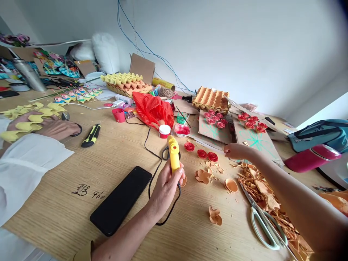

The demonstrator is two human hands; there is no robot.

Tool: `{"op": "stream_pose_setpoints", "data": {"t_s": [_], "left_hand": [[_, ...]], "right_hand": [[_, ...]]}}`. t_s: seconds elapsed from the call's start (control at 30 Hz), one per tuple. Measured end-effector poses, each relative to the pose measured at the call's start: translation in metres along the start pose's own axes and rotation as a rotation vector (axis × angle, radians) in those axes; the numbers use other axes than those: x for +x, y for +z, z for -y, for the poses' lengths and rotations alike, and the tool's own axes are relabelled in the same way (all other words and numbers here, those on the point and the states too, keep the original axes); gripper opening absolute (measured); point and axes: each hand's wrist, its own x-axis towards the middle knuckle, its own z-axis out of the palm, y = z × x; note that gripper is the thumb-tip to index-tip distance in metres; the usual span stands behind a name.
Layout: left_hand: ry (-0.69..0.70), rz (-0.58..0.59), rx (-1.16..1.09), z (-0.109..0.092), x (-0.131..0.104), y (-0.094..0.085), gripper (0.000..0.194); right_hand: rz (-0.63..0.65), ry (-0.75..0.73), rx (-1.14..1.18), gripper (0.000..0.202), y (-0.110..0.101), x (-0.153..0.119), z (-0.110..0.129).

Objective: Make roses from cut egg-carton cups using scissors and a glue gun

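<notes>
My left hand (pixel 167 185) is wrapped round the handle of a yellow hot glue gun (pixel 174 150), whose black cord trails down over the table. Under that hand an orange carton piece (pixel 184 181) partly shows. My right hand (pixel 235 150) reaches to the cardboard's edge with curled fingers; what they pinch, if anything, is hidden. Just left of it are red paper roses (pixel 212 156). Nearer me lie an orange carton flower (pixel 203 176), an orange cup piece (pixel 231 185) and another cut flower (pixel 215 215).
Scissors (pixel 265 221) rest beside a heap of carton scraps (pixel 261 185). A black phone (pixel 121 201) and a utility knife (pixel 91 135) lie to the left. Another person's hands (pixel 58 127) hold yellow carton pieces (pixel 29 125). A pink bottle (pixel 312 158) lies at right.
</notes>
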Motion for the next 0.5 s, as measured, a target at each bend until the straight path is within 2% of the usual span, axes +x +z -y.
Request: {"op": "stream_pose_setpoints", "data": {"t_s": [0.13, 0.3, 0.5], "left_hand": [[0.012, 0.006, -0.001, 0.002, 0.0, -0.001, 0.013], [0.007, 0.007, 0.008, 0.002, 0.0, -0.001, 0.013], [-0.01, -0.005, 0.022, -0.001, -0.001, -0.001, 0.014]], "right_hand": [[0.125, 0.087, 0.052, 0.034, -0.004, 0.004, 0.014], [0.143, 0.189, 0.221, 0.033, -0.008, 0.009, 0.026], [0.166, 0.264, 0.545, 0.034, -0.006, 0.009, 0.026]]}}
